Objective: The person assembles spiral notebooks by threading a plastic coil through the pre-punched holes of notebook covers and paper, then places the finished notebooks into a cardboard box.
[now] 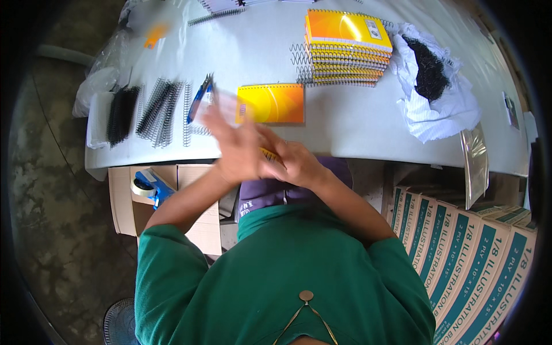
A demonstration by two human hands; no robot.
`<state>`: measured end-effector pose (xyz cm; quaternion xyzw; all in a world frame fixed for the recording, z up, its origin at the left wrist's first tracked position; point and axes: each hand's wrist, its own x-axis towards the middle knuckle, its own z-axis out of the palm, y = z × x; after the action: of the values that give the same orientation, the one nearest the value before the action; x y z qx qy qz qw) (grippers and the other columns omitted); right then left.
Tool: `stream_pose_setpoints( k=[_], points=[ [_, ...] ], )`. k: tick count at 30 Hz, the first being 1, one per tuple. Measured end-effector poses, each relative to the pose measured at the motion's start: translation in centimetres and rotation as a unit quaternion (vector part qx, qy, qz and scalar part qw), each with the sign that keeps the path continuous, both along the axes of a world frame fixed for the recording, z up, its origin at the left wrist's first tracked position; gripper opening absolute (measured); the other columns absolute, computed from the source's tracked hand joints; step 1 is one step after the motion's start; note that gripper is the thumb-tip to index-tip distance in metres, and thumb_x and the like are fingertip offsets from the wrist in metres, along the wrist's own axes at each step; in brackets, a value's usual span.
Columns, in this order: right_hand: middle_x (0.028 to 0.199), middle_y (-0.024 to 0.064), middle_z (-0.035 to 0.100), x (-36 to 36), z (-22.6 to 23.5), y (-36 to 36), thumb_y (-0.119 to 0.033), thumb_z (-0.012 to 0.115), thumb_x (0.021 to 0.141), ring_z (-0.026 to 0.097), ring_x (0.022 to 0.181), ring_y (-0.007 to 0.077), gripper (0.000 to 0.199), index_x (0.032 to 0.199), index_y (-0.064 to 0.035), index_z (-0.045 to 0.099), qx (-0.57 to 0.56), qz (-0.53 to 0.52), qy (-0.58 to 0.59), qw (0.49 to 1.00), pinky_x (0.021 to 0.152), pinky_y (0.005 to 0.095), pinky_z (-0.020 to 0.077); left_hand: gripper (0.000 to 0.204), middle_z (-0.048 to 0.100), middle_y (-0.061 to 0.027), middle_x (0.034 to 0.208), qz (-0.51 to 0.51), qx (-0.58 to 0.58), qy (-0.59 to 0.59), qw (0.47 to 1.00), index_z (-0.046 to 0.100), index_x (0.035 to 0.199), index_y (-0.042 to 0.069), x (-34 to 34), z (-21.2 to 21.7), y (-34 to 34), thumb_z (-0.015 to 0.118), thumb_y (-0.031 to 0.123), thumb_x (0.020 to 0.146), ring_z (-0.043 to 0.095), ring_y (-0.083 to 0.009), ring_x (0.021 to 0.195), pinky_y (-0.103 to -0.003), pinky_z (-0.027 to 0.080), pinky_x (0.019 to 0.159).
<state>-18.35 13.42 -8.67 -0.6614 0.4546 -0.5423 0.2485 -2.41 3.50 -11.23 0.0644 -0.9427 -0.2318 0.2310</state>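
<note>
Head cam, our only view: both our forearms come in low from the sides, elbows out, bent inward so the hands meet in front of our lap, just off the bench's (pixel 356 138) near edge.

Our L hand (pixel 233 150) is up, wrist bent back, fingers fwd and apart, blurred; its grip looks loose, nothing clearly in it. Its lower part overlaps our R hand (pixel 300 165) in view; whether they touch, we can't tell.

R forearm slants up-left, hand turned inward, fingers curled; its grip is closed round a yellow coil-edged pc (pixel 268 154), mostly hidden btwn the hands. Only a bit w/ dark coil marks shows.

Beyond the hands, on the bench, we have a yellow-orange notebook (pixel 279 103) lying flat, punched edge away from us. Blue-handled pliers (pixel 199 103) lie L of it, nr the L hand's fingertips. Further L: loose wire coils (pixel 161 112) and a dark coil bundle (pixel 122 115). Back R, a notebook stack (pixel 348 34) w/ coils poking out its L side; R of that, a white sack (pixel 431 123), open, w/ a black tangled heap (pixel 424 69) in it.
</note>
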Motion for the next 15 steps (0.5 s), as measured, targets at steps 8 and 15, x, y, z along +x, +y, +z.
stream_pose_setpoints(
  k=[8,15],
  points=[
    [0.096,0.0171,0.061,-1.0,0.9,-0.1,0.006,0.057,0.076,0.062,0.091,0.0331,0.078,0.139,-0.0118,0.013,0.051,-0.021,-0.12,0.991,0.075,0.0378,0.0488,0.037,0.057,-0.0071,0.112,0.077,-0.189,0.0,0.979,0.06,0.107,0.01,-3.6,9.9,3.1,0.066,0.025,0.075,0.054,-0.0247,0.099,-0.042,0.031,0.092],
    [0.082,0.0146,0.062,-1.2,0.8,-0.5,0.005,0.059,0.074,0.063,0.079,0.0299,0.078,0.138,-0.0112,0.016,0.055,-0.035,-0.124,0.99,0.067,0.036,0.0483,0.027,0.063,0.0,0.089,0.015,-0.073,-0.093,0.993,0.063,0.091,0.011,-4.9,13.0,1.6,0.071,0.016,0.067,0.059,-0.0166,0.081,-0.033,0.034,0.075]
  ],
)
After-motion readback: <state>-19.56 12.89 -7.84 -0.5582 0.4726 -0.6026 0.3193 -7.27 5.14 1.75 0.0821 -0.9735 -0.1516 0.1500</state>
